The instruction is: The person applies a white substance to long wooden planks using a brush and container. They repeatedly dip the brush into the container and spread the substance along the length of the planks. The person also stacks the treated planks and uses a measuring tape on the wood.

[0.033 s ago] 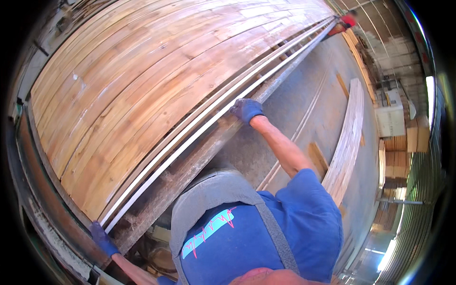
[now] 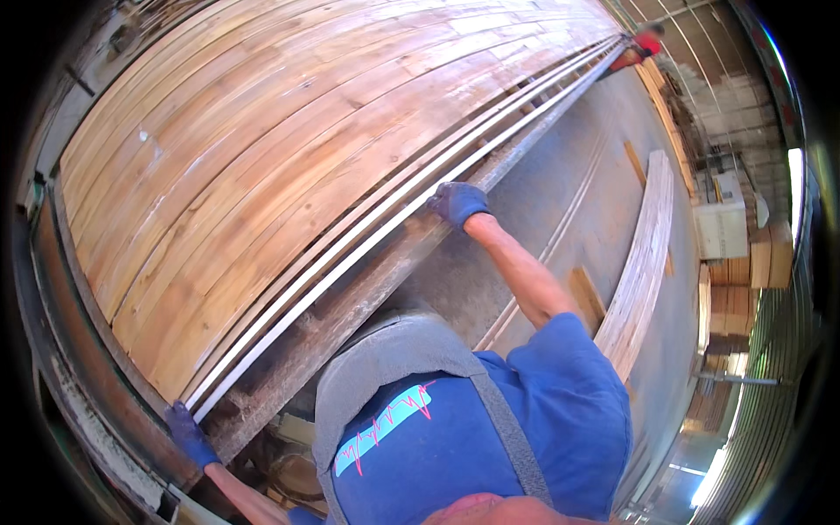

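Two long, narrow wooden strips with white edges run diagonally beside a broad panel of planks (image 2: 236, 175). My right hand (image 2: 459, 205), in a blue glove, is closed with curled fingers over the nearer white-edged strip (image 2: 376, 241), about midway along the visible bench edge. At the lower left, my gloved left hand (image 2: 191, 436) is at the near ends of the strips, its fingers bent against them. The farther white-edged strip (image 2: 341, 245) lies between the nearer one and the planks. My left fingertips are partly hidden.
A rusty metal beam (image 2: 350, 324) runs along the near side of the strips. Another person in red (image 2: 646, 44) stands at the far end. A stack of pale boards (image 2: 643, 249) lies on the right, with a light-coloured box (image 2: 722, 227) beyond.
The nearer strip has shifted slightly toward the planks, and my left hand has moved up a little with its end. My right hand keeps its hold. The distant person has shifted slightly.
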{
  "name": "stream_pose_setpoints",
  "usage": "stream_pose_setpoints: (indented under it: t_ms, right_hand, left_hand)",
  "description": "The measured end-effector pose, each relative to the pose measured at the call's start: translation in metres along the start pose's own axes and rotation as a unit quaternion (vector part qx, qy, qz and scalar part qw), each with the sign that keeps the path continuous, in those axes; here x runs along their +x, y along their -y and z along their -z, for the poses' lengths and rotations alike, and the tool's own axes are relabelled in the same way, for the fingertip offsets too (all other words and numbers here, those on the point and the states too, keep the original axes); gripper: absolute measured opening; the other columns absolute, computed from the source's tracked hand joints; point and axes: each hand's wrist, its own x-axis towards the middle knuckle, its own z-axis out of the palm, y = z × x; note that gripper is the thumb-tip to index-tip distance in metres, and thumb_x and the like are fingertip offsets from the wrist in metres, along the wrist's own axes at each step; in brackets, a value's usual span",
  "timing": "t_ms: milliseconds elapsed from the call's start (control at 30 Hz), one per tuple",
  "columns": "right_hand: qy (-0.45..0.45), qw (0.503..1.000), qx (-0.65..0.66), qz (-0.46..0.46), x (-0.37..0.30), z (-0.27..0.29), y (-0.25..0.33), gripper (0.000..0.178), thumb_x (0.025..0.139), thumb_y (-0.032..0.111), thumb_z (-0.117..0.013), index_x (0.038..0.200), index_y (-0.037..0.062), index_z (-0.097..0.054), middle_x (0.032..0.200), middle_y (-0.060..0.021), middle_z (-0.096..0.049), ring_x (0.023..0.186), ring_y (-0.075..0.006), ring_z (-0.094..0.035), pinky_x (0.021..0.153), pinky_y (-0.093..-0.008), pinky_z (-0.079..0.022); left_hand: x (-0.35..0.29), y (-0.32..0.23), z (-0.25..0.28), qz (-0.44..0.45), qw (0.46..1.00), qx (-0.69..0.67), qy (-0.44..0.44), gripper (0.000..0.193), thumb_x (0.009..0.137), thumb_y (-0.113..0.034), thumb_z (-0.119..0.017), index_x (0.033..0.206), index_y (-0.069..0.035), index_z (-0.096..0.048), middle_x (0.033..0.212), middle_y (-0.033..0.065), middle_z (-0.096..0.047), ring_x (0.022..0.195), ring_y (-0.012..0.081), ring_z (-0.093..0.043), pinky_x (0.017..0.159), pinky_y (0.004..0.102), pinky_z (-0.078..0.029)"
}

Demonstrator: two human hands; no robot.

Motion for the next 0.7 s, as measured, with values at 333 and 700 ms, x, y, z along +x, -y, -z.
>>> stream_pose_setpoints:
  t_ms: [333, 700]
  right_hand:
    - [-0.064, 0.981, 0.178, 0.031, 0.006, 0.01, 0.022, 0.042, 0.082, 0.044, -0.062, 0.093, 0.0049, -0.071, 0.095, -0.0226, -0.067, 0.094, -0.0374, -0.065, 0.08, -0.0453, -0.051]
    - [0.009, 0.742, 0.641, -0.194, 0.022, -0.039, 0.032, 0.011, 0.086, 0.018, -0.068, 0.087, 0.0076, -0.066, 0.069, -0.0053, -0.062, 0.046, -0.0113, -0.049, 0.04, -0.0263, -0.036]
  left_hand:
    - [-0.022, 0.039, 0.007, 0.067, 0.909, -0.408, 0.044, 0.054, 0.096, -0.014, -0.049, 0.146, -0.001, -0.034, 0.149, 0.0086, -0.037, 0.132, 0.0213, -0.041, 0.109, 0.0357, -0.032]
    - [-0.029, 0.006, 0.036, 0.202, 0.873, -0.44, 0.067, 0.039, 0.091, -0.019, -0.062, 0.129, -0.014, -0.058, 0.12, 0.0005, -0.06, 0.105, 0.0141, -0.056, 0.086, 0.0328, -0.05]
